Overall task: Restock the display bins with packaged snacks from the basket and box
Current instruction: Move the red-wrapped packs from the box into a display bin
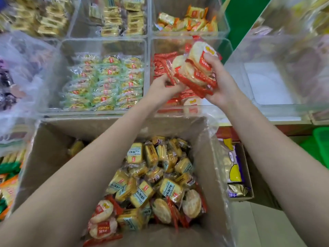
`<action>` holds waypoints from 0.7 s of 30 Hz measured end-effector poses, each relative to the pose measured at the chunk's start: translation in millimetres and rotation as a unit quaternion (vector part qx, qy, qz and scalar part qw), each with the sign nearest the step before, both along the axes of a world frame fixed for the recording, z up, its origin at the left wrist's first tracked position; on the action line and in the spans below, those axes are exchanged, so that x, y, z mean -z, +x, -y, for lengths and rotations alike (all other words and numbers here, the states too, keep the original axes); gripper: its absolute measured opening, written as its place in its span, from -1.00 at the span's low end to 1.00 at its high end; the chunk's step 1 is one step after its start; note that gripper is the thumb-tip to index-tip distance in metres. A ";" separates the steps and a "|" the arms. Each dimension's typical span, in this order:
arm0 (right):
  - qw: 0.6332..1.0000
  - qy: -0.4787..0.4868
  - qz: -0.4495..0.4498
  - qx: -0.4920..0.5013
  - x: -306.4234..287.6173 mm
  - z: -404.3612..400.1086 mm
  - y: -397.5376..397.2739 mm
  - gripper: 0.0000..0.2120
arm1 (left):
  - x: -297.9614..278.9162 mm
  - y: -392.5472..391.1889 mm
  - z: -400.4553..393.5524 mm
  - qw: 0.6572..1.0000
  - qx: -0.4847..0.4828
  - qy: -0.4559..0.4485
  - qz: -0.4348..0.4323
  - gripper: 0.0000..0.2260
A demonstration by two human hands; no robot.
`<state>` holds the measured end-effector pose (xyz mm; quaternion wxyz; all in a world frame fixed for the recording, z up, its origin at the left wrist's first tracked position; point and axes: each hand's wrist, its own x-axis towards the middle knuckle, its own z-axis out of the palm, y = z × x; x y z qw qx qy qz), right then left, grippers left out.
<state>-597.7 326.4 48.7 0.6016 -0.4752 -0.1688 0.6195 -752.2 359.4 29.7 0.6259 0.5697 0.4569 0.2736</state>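
Note:
My right hand (pixel 219 81) grips a stack of red-edged round rice cracker packs (pixel 197 68) above the clear display bin (pixel 236 75) that holds more of the same red packs (pixel 161 65). My left hand (pixel 162 88) reaches in beside the stack and pinches the edge of one of the red packs at its lower left. Below both arms stands an open cardboard box (pixel 53 157) lined with plastic, filled with yellow square snack packs (pixel 140 191) and a few red round cracker packs (pixel 104 209).
A bin of green-wrapped packs (pixel 106 82) sits left of the red bin. Behind are bins of yellow-brown packs (pixel 122 16) and orange packs (pixel 187 20). A clear plastic bag (pixel 19 72) lies at left, a smaller box (pixel 236 168) at right, and green crates (pixel 320 145) far right.

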 end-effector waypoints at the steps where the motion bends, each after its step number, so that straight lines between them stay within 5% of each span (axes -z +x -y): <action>1: 0.999 -0.009 0.033 0.017 2.9 -5.9 14.5 -0.47 | 1.6 1.2 -6.6 0.996 0.033 0.038 -0.067 -0.87; 3: 0.988 -0.033 0.146 0.025 9.2 -12.6 41.7 -0.26 | 6.8 1.4 -20.4 0.986 0.054 0.074 -0.140 -0.89; 7: 0.916 -0.078 0.362 -0.156 24.6 -19.6 72.5 -0.43 | 21.7 12.6 -44.3 0.941 0.130 0.143 -0.279 -0.84; 14: 0.855 -0.104 0.387 -0.329 47.2 -54.7 72.6 -0.51 | 39.0 41.8 -67.7 0.883 0.203 0.179 -0.383 -0.77; 21: 0.856 -0.070 0.393 -0.329 71.9 -51.8 72.8 -0.47 | 55.7 45.8 -77.4 0.916 0.109 0.167 -0.348 -0.75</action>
